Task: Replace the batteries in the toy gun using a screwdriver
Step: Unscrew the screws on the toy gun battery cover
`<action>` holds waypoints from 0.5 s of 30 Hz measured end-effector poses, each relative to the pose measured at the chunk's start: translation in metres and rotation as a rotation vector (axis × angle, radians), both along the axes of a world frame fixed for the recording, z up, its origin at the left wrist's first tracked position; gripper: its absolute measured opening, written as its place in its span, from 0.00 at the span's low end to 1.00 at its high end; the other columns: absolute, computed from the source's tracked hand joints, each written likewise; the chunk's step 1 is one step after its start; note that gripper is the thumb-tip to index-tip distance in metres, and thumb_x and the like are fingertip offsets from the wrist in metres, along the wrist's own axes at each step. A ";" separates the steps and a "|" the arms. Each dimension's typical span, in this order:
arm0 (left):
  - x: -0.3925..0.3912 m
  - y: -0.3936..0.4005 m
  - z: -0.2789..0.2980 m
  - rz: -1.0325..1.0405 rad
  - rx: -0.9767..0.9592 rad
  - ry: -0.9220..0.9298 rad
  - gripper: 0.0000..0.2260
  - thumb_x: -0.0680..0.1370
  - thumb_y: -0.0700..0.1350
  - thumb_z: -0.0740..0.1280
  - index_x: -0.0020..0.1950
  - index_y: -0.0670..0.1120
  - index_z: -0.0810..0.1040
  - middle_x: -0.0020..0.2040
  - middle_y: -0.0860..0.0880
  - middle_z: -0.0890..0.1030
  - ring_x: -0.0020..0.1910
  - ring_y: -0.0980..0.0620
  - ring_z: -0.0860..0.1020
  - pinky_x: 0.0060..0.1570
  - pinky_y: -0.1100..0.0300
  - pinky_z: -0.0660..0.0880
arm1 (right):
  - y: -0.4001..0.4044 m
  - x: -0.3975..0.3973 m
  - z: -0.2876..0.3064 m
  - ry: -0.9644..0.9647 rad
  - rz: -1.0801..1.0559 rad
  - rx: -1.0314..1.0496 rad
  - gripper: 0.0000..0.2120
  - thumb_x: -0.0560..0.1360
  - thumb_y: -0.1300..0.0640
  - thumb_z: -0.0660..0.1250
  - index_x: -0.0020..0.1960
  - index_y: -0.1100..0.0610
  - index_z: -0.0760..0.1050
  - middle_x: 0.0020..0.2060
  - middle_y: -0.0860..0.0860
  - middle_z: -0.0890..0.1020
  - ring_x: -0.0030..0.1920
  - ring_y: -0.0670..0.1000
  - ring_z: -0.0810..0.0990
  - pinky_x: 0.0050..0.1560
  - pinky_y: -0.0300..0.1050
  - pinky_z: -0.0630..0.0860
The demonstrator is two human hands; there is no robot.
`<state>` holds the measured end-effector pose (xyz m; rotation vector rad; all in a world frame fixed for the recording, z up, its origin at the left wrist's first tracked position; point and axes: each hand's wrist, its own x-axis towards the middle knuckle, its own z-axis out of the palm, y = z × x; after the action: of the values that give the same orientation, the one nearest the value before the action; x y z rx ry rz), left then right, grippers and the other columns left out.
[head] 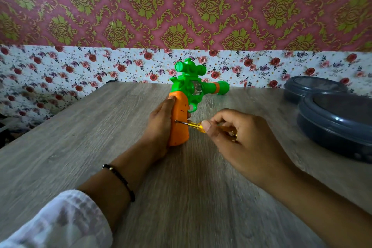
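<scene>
The toy gun (188, 88) has a green body with a scope on top and an orange grip (180, 125). It stands on the wooden table (80, 147), barrel pointing right. My left hand (160, 125) wraps around the grip from the left and holds it. My right hand (239, 137) pinches a small screwdriver (196, 125) with a clear yellow handle. Its metal shaft points left and its tip touches the side of the orange grip. No batteries are in view.
Two dark grey round containers (334, 121) sit at the table's right edge, one behind the other. A flowered wall runs along the back of the table. A black bracelet (120, 179) is on my left wrist.
</scene>
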<state>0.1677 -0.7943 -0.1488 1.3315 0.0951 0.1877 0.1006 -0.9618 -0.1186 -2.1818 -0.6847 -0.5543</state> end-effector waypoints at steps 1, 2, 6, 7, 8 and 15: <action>0.000 0.000 0.000 -0.002 0.003 -0.005 0.19 0.82 0.54 0.55 0.66 0.46 0.72 0.48 0.42 0.82 0.39 0.50 0.81 0.37 0.59 0.75 | 0.000 0.000 0.000 -0.005 -0.008 -0.020 0.18 0.75 0.40 0.59 0.36 0.52 0.74 0.24 0.49 0.76 0.26 0.48 0.75 0.29 0.52 0.74; 0.000 0.000 0.000 -0.001 0.006 -0.010 0.18 0.82 0.54 0.54 0.66 0.46 0.72 0.47 0.42 0.82 0.39 0.51 0.81 0.37 0.60 0.76 | 0.000 0.000 0.000 -0.011 -0.011 -0.034 0.18 0.76 0.42 0.60 0.35 0.53 0.73 0.23 0.49 0.75 0.25 0.49 0.74 0.28 0.52 0.74; 0.000 0.000 0.000 -0.003 0.006 0.003 0.20 0.81 0.55 0.54 0.67 0.45 0.72 0.48 0.42 0.82 0.40 0.49 0.81 0.39 0.58 0.75 | -0.002 0.001 0.001 -0.057 -0.032 -0.105 0.05 0.73 0.51 0.68 0.42 0.51 0.76 0.28 0.45 0.76 0.29 0.46 0.74 0.29 0.47 0.73; 0.000 0.001 0.000 -0.005 0.015 0.008 0.20 0.81 0.55 0.54 0.67 0.46 0.72 0.49 0.42 0.82 0.41 0.49 0.81 0.39 0.58 0.75 | -0.002 0.001 0.002 -0.068 -0.026 -0.107 0.03 0.72 0.52 0.69 0.44 0.50 0.77 0.30 0.44 0.77 0.30 0.45 0.75 0.31 0.46 0.74; 0.000 0.001 0.000 -0.007 0.023 0.011 0.20 0.81 0.56 0.54 0.67 0.47 0.71 0.49 0.43 0.82 0.40 0.50 0.81 0.38 0.58 0.74 | -0.002 0.001 0.003 -0.077 -0.019 -0.098 0.03 0.71 0.53 0.69 0.45 0.49 0.77 0.33 0.43 0.78 0.33 0.44 0.76 0.33 0.46 0.75; -0.001 0.000 0.000 -0.007 0.041 0.012 0.20 0.81 0.56 0.55 0.67 0.46 0.72 0.50 0.40 0.82 0.42 0.48 0.81 0.38 0.58 0.76 | 0.000 0.002 0.003 0.027 0.086 0.065 0.10 0.68 0.61 0.74 0.46 0.50 0.81 0.43 0.43 0.80 0.41 0.40 0.78 0.40 0.27 0.70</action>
<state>0.1663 -0.7939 -0.1490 1.3734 0.0972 0.1764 0.1027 -0.9619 -0.1153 -2.0853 -0.7318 -0.4948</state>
